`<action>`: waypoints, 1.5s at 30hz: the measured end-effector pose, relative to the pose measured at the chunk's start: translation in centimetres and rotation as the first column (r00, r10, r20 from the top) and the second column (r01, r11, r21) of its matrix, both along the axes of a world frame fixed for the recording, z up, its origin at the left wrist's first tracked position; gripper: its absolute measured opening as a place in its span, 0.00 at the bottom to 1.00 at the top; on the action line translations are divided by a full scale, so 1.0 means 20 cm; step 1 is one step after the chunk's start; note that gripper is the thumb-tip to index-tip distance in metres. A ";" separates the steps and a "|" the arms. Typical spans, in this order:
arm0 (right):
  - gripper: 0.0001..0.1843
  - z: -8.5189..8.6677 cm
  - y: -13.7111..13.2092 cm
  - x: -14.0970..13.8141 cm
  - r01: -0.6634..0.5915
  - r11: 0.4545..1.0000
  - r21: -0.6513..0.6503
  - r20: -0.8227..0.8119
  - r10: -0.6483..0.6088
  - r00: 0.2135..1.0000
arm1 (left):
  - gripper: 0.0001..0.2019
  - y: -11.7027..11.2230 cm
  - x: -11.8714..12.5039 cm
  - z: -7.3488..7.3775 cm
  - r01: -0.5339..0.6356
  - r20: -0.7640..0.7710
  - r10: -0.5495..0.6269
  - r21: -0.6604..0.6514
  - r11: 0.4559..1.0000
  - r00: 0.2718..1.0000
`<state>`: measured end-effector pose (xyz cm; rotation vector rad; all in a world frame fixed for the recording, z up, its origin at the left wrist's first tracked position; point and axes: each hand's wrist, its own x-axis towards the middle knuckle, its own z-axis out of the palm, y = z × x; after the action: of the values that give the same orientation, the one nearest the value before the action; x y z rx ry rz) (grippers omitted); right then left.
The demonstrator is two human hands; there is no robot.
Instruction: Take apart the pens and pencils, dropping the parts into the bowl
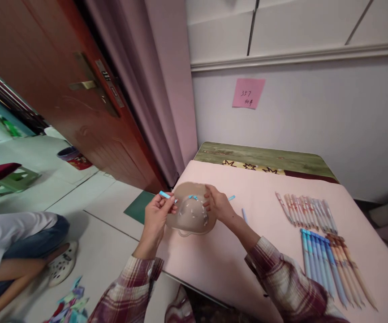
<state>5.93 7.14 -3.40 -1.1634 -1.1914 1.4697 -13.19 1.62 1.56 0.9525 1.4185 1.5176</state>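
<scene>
My left hand [157,213] pinches a short light blue pen part [165,195] between thumb and fingers, at the left rim of a beige basin [199,226]. Inside the basin lie several small white pieces [203,220] and a few bright blue bits [192,197]. My right hand [218,204] reaches over the basin's right side with its fingers apart; no object shows in it. Just past the right wrist, a light blue pen part [231,198] rests on the table, with a periwinkle one [244,216] nearby.
On the pink-covered table [227,260], several pale patterned pens [306,211], blue pens [321,260] and brown pens [351,271] lie in rows at the right. A pink note [248,93] is on the wall. To the left are a door [62,89], a seated person and colourful scraps [71,303].
</scene>
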 end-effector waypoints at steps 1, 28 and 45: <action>0.20 0.01 0.01 0.00 -0.018 1.000 0.012 0.058 0.017 0.998 | 0.19 0.00 -0.01 0.00 -0.003 0.004 0.004 -0.011 1.000 1.000; 0.15 0.19 0.30 -0.09 -0.332 0.938 0.105 0.971 -0.024 0.239 | 0.20 0.05 -0.09 -0.02 -0.042 0.091 0.047 -0.051 0.998 0.995; 0.12 -0.03 0.22 -0.31 -0.483 0.875 0.042 0.978 0.064 0.200 | 0.20 0.03 -0.06 -0.01 0.018 0.085 -0.011 -0.082 0.997 0.996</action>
<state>-0.20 11.50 -4.02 -1.7077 -2.5454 0.4996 -14.38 2.22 1.30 0.8378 1.3999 1.4603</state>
